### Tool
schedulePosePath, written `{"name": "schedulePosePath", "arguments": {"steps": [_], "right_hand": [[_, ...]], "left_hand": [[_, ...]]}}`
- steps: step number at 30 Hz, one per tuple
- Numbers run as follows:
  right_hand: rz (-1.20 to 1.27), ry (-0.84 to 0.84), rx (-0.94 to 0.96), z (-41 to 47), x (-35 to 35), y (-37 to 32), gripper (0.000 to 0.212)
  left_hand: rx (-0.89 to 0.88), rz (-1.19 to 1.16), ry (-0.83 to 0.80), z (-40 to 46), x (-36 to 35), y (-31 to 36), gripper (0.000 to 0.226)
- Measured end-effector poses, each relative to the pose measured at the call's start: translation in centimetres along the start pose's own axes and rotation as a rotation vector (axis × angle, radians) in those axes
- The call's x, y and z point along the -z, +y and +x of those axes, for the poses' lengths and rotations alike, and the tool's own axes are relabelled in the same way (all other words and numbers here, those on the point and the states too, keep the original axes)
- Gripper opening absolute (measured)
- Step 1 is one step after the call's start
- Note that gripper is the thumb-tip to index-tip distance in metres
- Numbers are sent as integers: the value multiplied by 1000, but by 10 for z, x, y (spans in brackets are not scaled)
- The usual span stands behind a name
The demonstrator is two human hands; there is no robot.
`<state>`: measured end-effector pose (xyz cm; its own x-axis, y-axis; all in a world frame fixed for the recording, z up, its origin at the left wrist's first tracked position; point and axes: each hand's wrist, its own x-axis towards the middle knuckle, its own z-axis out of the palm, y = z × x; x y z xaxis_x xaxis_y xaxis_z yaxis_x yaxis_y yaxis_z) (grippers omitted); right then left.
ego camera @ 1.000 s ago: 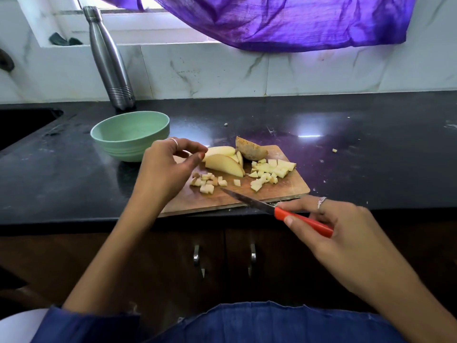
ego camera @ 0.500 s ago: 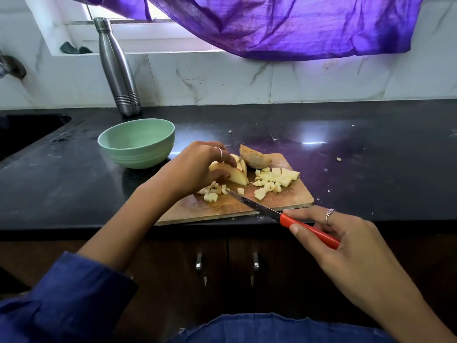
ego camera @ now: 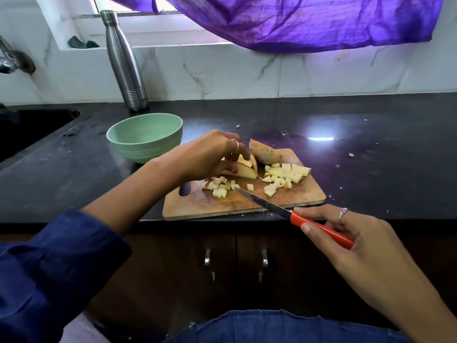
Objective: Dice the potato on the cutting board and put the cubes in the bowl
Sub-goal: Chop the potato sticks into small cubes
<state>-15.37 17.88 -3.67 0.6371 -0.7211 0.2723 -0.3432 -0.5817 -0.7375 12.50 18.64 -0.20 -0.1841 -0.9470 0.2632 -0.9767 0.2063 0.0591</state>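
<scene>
Left hand [ego camera: 207, 154] grip curled over the potato wedges [ego camera: 243, 169] on the cutting board [ego camera: 222, 204], fingers covering most of them. Right hand [ego camera: 356, 238] grip closed on the red-handled knife [ego camera: 296, 216], blade tip low over the board near the left cube pile [ego camera: 220, 186]. Second cube pile [ego camera: 284, 177] right of the wedges, skin-on chunk [ego camera: 264, 154] behind. Green bowl [ego camera: 146, 137] on the black surface [ego camera: 371, 157] just left of the board, steel bottle [ego camera: 126, 63] behind it, sink [ego camera: 29, 129] far left.

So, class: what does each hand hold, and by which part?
The right hand grips the knife by its red handle. The left hand holds a potato wedge on the cutting board, by its left end.
</scene>
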Motion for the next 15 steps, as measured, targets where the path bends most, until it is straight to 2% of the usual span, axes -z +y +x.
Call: {"name": "schedulePosePath", "arguments": {"steps": [3,7,15], "right_hand": [[-25,-17,1,-1,-2,-7,24],[-116,-19,5,-2,-15,-17,21],[-269,33,87,10,-60,-54,29]], "left_hand": [[10,-48,-3,2,4,-5,19],[115,-153,20,1,6,-12,12],[313,-723,286,-12,-3,-24,12]]}}
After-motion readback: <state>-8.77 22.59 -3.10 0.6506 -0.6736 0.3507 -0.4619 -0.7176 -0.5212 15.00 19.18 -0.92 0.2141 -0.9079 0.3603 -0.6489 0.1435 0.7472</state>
